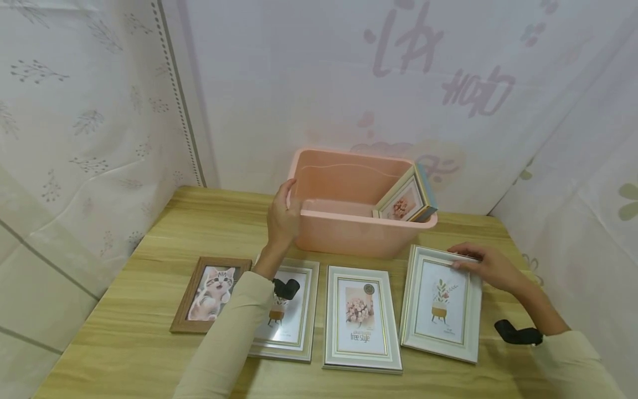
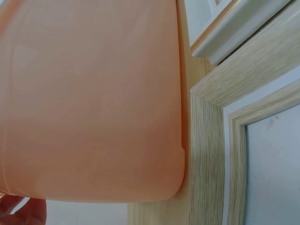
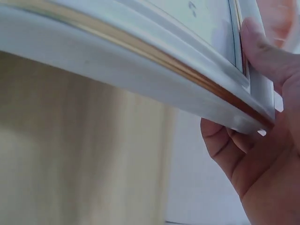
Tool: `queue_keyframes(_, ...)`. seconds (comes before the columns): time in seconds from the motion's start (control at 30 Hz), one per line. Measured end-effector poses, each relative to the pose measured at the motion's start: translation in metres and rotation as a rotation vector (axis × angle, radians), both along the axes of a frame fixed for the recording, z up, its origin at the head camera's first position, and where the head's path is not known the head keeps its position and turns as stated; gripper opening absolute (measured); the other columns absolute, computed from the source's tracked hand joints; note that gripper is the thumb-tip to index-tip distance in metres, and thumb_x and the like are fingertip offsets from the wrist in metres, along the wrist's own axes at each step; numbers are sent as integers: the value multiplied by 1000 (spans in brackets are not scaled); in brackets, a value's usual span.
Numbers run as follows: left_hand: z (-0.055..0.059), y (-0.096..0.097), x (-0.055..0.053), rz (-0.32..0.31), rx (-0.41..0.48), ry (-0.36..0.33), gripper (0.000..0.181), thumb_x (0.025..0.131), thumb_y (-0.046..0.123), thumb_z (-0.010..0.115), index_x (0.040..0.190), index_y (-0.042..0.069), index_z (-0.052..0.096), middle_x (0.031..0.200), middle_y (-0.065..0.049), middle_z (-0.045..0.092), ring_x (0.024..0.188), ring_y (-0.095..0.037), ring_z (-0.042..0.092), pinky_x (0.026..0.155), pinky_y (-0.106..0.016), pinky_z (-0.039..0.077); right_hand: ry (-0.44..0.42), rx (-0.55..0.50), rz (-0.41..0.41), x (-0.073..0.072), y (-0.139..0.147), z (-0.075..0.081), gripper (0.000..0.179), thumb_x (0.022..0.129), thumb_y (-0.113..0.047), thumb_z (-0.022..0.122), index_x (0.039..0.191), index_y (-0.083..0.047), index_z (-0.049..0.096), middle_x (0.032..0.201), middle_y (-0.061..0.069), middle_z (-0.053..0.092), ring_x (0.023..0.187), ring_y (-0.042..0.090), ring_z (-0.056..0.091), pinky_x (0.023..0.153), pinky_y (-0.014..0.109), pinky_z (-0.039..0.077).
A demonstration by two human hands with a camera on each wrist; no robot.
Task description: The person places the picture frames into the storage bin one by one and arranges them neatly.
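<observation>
My right hand grips the top right corner of a white picture frame with a potted-plant print. In the right wrist view the thumb lies over the picture frame's front and the fingers curl beneath it. The left hand grips the left rim of a pink plastic bin; the left wrist view shows its fingertips at the bin's edge. Inside the bin, at its right end, picture frames lean in a tilted stack, the front one with a flower print.
A white picture frame with a flower print lies mid-table. Left of it, a pale picture frame is partly covered by the left arm, beside a brown picture frame with a kitten picture. A patterned curtain hangs behind the wooden table.
</observation>
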State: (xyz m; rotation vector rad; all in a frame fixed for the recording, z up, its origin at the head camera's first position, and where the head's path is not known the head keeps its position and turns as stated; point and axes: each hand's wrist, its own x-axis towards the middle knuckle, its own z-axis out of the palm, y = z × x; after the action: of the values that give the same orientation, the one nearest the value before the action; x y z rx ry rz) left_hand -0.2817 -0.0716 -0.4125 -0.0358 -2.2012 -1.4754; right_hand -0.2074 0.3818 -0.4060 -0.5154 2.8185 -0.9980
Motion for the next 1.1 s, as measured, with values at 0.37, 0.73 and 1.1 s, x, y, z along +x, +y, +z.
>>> queue_keyframes(0.37,1,1,1,-10,2,-3,45,97,18,44,141,11,54,144,-7,56,52,-18,32,51,-34,34,-41,-118,11,6,6,40,24,95,-10,63,118,-3,61,97,-9,66,65,20,70,53,38,57)
queue_keyframes(0.73,0,1,0,-5,-2,-10,46,96,18,44,141,13,54,143,-7,56,58,-21,35,55,-35,35,-39,-121,63,12,0,60,33,96,-6,60,129,-2,53,90,-2,75,65,21,72,51,39,56)
queue_keyframes(1.1,1,0,-1,-2,7,-5,46,95,12,47,140,10,54,143,-8,56,67,-27,44,59,-36,37,38,-74,115,19,-7,78,43,94,-3,62,137,-9,56,97,-9,73,66,17,71,50,36,56)
